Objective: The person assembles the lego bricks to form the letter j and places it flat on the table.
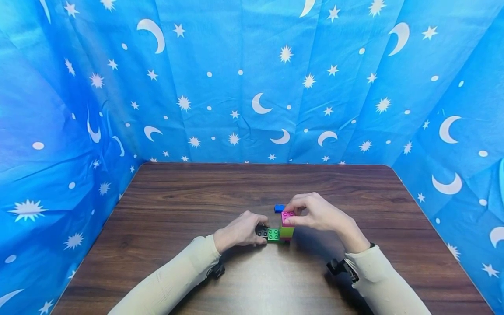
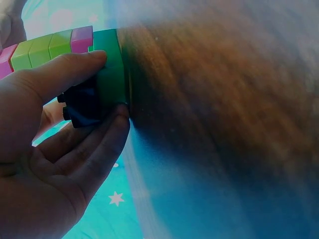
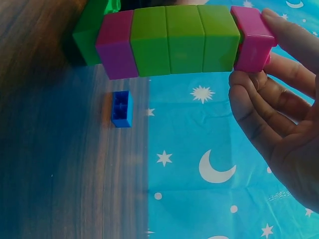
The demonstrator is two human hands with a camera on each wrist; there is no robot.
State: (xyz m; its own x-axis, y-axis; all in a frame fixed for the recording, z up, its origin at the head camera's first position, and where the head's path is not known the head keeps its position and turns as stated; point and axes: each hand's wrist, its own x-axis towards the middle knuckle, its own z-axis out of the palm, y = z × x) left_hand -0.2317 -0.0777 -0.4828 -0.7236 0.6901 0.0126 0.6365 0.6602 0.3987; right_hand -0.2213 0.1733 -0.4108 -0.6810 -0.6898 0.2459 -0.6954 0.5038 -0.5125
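Observation:
A stack of toy building bricks stands on the table: a green brick (image 1: 273,235) at the base, with a black brick (image 2: 82,103) on its left end. On its right end rises a column, a magenta brick (image 3: 115,45) below several lime green bricks (image 3: 184,40). At the column's top is a pink brick (image 3: 253,39), slightly askew, with a thin gap to the lime one under it. My right hand (image 1: 316,212) pinches that pink brick between thumb and fingers. My left hand (image 1: 241,229) grips the base at the black brick, thumb and fingers on opposite sides.
A blue brick (image 3: 122,108) lies on its side behind the column, its hollow underside showing. The brown wooden table (image 1: 189,188) is bordered by blue cloth (image 1: 236,57) with moons and stars at the back and both sides.

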